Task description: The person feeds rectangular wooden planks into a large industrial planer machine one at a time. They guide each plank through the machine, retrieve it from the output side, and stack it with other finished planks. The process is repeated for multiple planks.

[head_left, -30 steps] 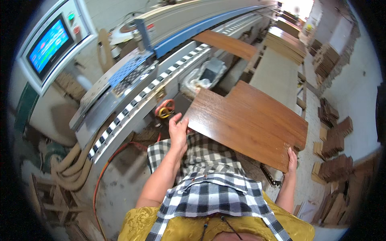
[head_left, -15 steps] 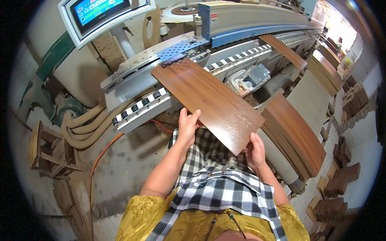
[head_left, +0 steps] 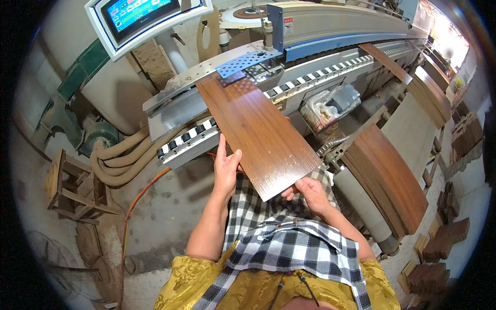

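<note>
A brown wood-grain board [head_left: 258, 134] slants from my body up to the machine, its far end lying over the metal infeed table beneath a blue perforated plate [head_left: 240, 63]. My left hand [head_left: 226, 164] grips the board's left edge, thumb on top and fingers alongside and below. At the near right corner my right hand [head_left: 306, 191] pinches the short edge, thumb on the face and other fingers underneath. The board's middle passes above a rail of black-and-white rollers [head_left: 191, 137].
A stack of similar boards [head_left: 392, 175] rests on a roller stand [head_left: 364, 206] at my right. Another board [head_left: 385, 62] lies farther along the machine. Left are thick hoses [head_left: 121, 160] and a wooden stool [head_left: 77, 186]. A wire basket [head_left: 330, 106] hangs below the machine; a control screen [head_left: 139, 18] stands upper left.
The board has swung so its near end sits farther left, and its far end is squarer to the machine. My right hand moved left with it; both hands kept hold.
</note>
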Motion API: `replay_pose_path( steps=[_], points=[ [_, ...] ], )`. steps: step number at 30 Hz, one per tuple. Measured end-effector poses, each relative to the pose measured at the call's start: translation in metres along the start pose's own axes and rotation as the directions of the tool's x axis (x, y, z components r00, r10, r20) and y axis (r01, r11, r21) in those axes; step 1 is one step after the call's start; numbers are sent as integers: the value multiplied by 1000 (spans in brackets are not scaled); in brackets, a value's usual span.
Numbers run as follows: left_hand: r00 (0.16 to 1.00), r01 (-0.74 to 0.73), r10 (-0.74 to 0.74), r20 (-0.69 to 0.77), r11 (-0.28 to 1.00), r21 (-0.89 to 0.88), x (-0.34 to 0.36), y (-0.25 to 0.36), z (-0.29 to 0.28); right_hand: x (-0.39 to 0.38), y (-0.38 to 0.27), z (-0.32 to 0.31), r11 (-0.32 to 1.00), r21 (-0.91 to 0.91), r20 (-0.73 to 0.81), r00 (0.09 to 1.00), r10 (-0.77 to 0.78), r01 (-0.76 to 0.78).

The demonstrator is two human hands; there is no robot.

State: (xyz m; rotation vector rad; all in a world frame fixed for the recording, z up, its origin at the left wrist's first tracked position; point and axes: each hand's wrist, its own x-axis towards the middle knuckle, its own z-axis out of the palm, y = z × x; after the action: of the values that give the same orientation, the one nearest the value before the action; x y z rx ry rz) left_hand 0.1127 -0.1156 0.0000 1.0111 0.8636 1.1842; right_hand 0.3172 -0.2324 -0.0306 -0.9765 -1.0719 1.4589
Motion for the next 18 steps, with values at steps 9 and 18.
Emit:
replay_pose_path(
  steps=[9,18],
  points=[
    [997,45,-45,65,999,0,6,0,8,-31,19,-40,995,88,-239,968,76,-57],
    [995,65,-67,70,997,42,22,-10,46,-56,29,-54,986,148,-385,913,133,-81]
  ],
)
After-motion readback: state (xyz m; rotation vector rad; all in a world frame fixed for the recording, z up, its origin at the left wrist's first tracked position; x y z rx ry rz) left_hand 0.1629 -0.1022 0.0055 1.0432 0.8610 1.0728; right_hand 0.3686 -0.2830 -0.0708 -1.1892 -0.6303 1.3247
